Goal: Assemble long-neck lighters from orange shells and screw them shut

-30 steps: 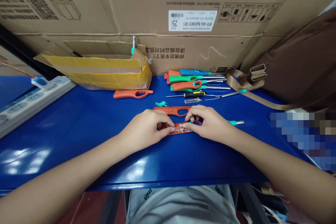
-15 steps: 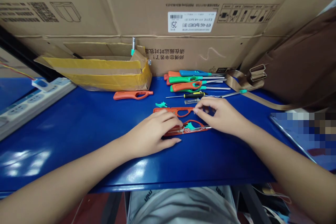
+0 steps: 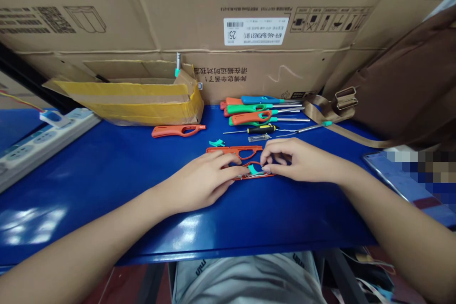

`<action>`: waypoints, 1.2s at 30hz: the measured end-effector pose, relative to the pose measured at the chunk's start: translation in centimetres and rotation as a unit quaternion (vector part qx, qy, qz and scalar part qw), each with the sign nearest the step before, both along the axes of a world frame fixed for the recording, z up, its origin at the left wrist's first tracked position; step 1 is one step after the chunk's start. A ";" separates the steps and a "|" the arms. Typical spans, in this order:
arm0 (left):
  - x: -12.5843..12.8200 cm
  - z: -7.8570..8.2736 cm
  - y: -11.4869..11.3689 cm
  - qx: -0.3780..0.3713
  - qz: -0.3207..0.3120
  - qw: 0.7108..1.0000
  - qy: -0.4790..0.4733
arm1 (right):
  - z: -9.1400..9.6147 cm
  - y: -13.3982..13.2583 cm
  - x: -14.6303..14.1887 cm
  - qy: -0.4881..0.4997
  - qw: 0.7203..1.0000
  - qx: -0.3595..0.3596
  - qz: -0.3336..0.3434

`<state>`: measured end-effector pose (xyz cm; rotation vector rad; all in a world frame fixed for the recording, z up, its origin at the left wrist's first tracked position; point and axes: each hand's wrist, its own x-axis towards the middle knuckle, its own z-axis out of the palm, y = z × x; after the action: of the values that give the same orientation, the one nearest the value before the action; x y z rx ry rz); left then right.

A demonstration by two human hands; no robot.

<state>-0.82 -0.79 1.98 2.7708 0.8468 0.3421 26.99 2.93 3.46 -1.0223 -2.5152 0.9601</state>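
An opened orange lighter shell half (image 3: 254,174) lies on the blue table (image 3: 107,171) in front of me, with a teal trigger piece (image 3: 253,169) sitting in it. My left hand (image 3: 201,184) rests on the shell's left end, fingers curled down on it. My right hand (image 3: 297,159) pinches at the teal trigger with thumb and fingers. A second orange shell half (image 3: 235,151) lies just behind, and a loose teal piece (image 3: 216,143) sits beside it.
Several finished lighters (image 3: 256,109) in orange, green and blue lie at the back, with a small screwdriver (image 3: 261,129) and another orange shell (image 3: 178,129). A taped cardboard tray (image 3: 135,97) stands back left, a power strip (image 3: 32,137) far left, large cartons behind.
My right hand came back from the rear shell half to the teal trigger in the near shell. My left hand shifted slightly along the shell's left end.
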 end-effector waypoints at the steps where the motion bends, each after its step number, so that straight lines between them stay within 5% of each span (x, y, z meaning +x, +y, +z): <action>1: 0.0 0.0 0.0 0.004 -0.001 1.000 0.005 | -0.1 -0.1 -0.2 0.003 1.000 0.002 0.006; 36: 0.0 0.2 0.0 0.025 -0.025 0.999 0.041 | -0.5 -0.4 -0.5 -0.017 0.999 0.030 0.027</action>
<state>-0.85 -0.80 2.20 2.8633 0.7963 0.2455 26.51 2.49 3.00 -0.9658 -2.5952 0.8837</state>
